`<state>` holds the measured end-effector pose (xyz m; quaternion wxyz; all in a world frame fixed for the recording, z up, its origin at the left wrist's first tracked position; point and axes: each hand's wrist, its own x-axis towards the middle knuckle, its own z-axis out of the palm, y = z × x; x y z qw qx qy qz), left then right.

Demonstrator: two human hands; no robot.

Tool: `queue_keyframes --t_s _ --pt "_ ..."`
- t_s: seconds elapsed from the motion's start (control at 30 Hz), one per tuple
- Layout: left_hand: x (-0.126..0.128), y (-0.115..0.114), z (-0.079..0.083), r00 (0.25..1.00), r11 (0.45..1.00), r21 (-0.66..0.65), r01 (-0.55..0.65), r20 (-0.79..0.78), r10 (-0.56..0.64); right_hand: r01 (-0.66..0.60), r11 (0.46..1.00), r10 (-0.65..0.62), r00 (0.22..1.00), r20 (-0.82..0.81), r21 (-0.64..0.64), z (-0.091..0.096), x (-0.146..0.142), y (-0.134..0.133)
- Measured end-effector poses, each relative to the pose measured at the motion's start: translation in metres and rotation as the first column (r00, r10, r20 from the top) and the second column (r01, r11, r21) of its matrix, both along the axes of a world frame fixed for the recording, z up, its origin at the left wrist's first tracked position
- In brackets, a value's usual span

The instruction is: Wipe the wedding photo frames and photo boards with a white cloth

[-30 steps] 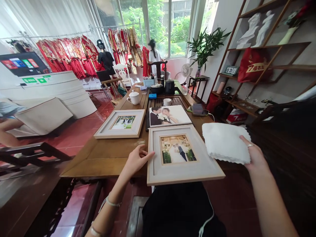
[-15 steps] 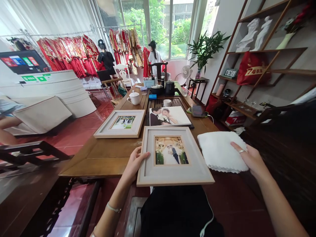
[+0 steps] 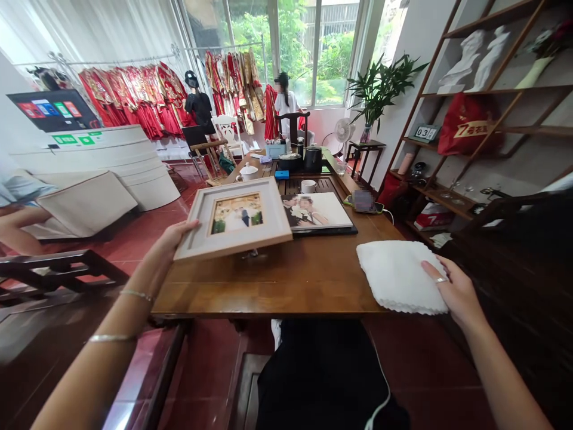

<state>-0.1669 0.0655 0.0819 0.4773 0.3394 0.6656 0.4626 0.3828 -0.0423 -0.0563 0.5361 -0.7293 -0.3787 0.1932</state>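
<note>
My left hand [image 3: 179,237] grips the left edge of a pale picture frame [image 3: 197,210] with a couple's photo in it. The frame is held up over the left part of the wooden table [image 3: 268,286], tilted, and hides the other picture frame that lay there. At the table's right front corner, my right hand [image 3: 454,288] pinches a folded white towel [image 3: 398,276] between thumb and fingers. A photo panel of a couple [image 3: 324,210] lies flat on the table, just right of the held frame, which covers its left edge.
Farther back on the table are a white teapot [image 3: 248,172], a white cup [image 3: 308,186], a black kettle [image 3: 313,158] and a phone with a cable [image 3: 364,203]. A dark wooden chair [image 3: 58,278] stands at the left. Two people are by the garment racks.
My left hand has carried the picture frame left and away from me, over the spot where the other frame lay. The towel stays in my right hand, almost unmoved.
</note>
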Motion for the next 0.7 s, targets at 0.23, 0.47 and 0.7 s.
queue_keyframes --t_s 0.23,0.47,0.7 --pt "-0.025 0.031 0.008 0.995 0.993 -0.112 -0.031 -0.095 0.021 0.02 1.0 -0.02 1.0 -0.006 -0.003 0.004 -0.004 0.0" --pt "-0.036 0.058 -0.005 0.991 0.992 -0.108 0.059 -0.112 -0.071 0.041 0.999 -0.041 0.999 0.021 -0.016 0.008 -0.006 -0.001" --pt "-0.053 0.083 -0.021 0.971 0.983 -0.078 0.169 -0.157 -0.18 0.06 0.998 -0.06 0.998 0.015 -0.004 0.006 -0.005 -0.001"
